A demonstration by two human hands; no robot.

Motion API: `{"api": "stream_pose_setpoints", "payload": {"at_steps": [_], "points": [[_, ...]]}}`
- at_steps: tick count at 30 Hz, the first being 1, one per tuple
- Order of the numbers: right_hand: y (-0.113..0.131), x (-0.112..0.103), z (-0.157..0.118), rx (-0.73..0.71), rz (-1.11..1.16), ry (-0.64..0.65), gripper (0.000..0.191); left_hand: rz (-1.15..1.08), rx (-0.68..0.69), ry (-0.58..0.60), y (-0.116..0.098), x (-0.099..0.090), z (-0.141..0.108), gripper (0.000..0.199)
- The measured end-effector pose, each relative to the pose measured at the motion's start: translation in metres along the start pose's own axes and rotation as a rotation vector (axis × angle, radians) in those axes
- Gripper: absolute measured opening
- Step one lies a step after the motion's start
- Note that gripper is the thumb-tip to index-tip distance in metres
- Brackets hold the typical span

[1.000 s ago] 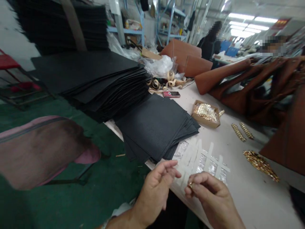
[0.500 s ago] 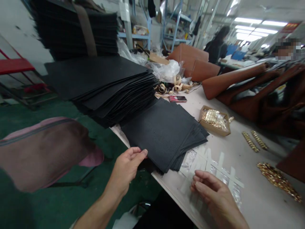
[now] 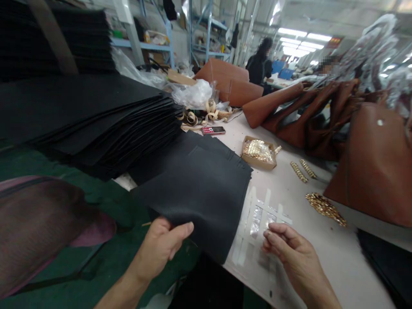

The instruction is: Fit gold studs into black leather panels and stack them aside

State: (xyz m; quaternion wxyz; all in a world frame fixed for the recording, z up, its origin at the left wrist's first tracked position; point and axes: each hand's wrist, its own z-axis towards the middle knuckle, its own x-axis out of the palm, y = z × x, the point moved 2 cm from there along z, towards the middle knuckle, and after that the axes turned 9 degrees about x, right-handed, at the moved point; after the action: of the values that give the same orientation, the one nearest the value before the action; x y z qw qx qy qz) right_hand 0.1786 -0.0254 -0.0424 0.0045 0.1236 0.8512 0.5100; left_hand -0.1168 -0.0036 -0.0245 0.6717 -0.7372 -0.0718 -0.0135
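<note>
My left hand point(image 3: 170, 242) pinches the near edge of a black leather-look sheet point(image 3: 199, 193), thumb on top. The sheet bends up slightly at the grip and hangs past the table's front edge. Under it, edges of further black sheets show at its right and back. My right hand point(image 3: 286, 251) hovers over the table to the right of the sheet, its thumb and fingertips pressed together. What they hold, if anything, is too small to make out. Below that hand, pale tape strips point(image 3: 267, 201) lie across clear plastic on the table.
A tall pile of black sheets point(image 3: 128, 128) rises at left. Beyond the sheet lie a red phone point(image 3: 213, 130) and a carton of gold chain point(image 3: 259, 152). Further gold chains point(image 3: 325, 208) rest at right, beside brown bags point(image 3: 370, 167). A covered chair point(image 3: 48, 227) stands at left.
My left hand has moved a little left and down, drawing the sheet's near edge toward me and bending it. My right hand's fingertips have closed together. The view has turned right.
</note>
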Motion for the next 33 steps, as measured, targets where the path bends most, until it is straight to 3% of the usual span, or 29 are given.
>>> {"api": "stream_pose_setpoints", "payload": {"at_steps": [3,6,10,14,18,23,26,33], "points": [[0.008,-0.015,-0.013,-0.061,-0.051,-0.022,0.027,0.004,-0.010,0.273,0.009,0.015,-0.019,0.016],[0.009,-0.018,-0.023,-0.106,-0.159,-0.012,0.026,-0.049,-0.071,0.451,0.022,0.033,-0.035,0.035],[-0.004,-0.010,-0.023,-0.049,-0.255,0.054,0.027,-0.106,-0.203,0.418,0.034,0.054,-0.048,0.043],[-0.013,-0.004,-0.011,0.037,-0.201,0.100,0.036,-0.061,-0.273,0.390,0.027,0.069,-0.048,0.046],[0.000,-0.001,0.006,0.084,-0.203,0.113,0.041,-0.067,-0.287,0.339,0.019,0.079,-0.034,0.045],[0.018,0.008,0.028,0.106,-0.236,0.185,0.041,-0.124,-0.480,0.336,0.024,0.091,-0.013,0.043],[0.022,0.014,0.038,0.125,-0.225,0.227,0.041,-0.110,-0.520,0.316,0.024,0.095,-0.003,0.042],[0.024,0.021,0.050,0.195,-0.355,0.273,0.030,-0.058,-0.608,0.392,0.018,0.098,0.007,0.046]]}}
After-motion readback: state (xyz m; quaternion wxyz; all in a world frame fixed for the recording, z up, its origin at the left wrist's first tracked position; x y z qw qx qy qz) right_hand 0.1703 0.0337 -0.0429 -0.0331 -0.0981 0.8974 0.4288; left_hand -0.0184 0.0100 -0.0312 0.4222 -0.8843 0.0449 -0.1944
